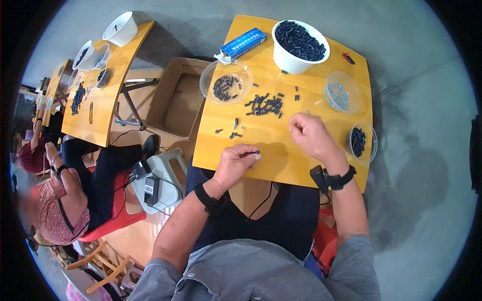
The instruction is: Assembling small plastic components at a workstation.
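My left hand [234, 164] is closed in a pinch near the front edge of the table. A small black plastic piece [256, 152] sticks out between its thumb and forefinger. To the right, my right hand [312, 134] is held over the tabletop with curled fingers, and whatever is in them is hidden. Ahead of both hands lies a loose pile of short black pieces [266, 105]. A few more small parts [235, 134] lie apart, nearer my left hand. On the right stand a round tub of small silvery parts [339, 95] and a tub of black pieces [358, 141].
A white bucket [284, 61] heaped with black pieces stands at the far side. Left of it are a blue box [244, 43] and a clear tub [247, 75]. Red-handled snips [348, 58] lie far right. A cardboard box [170, 125] and another person's table [113, 95] are leftward.
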Available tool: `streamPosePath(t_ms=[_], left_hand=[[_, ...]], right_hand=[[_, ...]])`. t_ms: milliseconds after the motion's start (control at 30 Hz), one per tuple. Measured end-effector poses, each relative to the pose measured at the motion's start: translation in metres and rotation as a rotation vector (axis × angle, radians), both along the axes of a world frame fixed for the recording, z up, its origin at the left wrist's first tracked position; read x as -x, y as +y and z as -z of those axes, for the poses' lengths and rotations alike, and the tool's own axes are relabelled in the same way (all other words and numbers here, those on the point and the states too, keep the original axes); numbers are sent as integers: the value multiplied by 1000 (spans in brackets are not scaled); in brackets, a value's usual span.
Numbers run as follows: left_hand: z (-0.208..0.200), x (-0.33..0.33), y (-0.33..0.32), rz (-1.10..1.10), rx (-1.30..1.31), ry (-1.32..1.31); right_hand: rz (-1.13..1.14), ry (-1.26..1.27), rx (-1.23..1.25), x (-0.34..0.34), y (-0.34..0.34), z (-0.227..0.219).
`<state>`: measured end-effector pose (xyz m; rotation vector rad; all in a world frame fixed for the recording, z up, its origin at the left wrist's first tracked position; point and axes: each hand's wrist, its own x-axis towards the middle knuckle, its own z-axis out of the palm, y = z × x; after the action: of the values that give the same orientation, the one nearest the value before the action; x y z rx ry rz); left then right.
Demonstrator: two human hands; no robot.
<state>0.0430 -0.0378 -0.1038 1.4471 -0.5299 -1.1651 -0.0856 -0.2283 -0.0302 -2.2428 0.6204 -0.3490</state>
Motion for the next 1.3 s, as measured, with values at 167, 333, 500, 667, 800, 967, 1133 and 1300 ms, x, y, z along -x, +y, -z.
streamPosePath(t_ms=[167, 333, 500, 667, 800, 967, 1133, 1300], left_hand=[[-31, 9, 8, 5, 142, 27], [-56, 14, 16, 52, 224, -14], [-76, 22, 24, 107, 195, -22], [-78, 26, 30, 149, 207, -69], [-88, 29, 32, 171, 151, -111], [-95, 29, 32, 220, 83, -145], [-95, 32, 34, 200, 58, -68], [-103, 34, 35, 168, 65, -28]], right_hand=[[-206, 30, -144, 7, 44, -38], [-369, 22, -65, 12, 59, -58], [-439, 49, -23, 16, 67, -73], [-476, 117, 51, 17, 71, -80], [-567, 264, 175, 13, 73, -88], [-629, 476, 237, 3, 80, -107], [-647, 519, 276, 0, 83, -111], [-623, 493, 258, -1, 87, -122]])
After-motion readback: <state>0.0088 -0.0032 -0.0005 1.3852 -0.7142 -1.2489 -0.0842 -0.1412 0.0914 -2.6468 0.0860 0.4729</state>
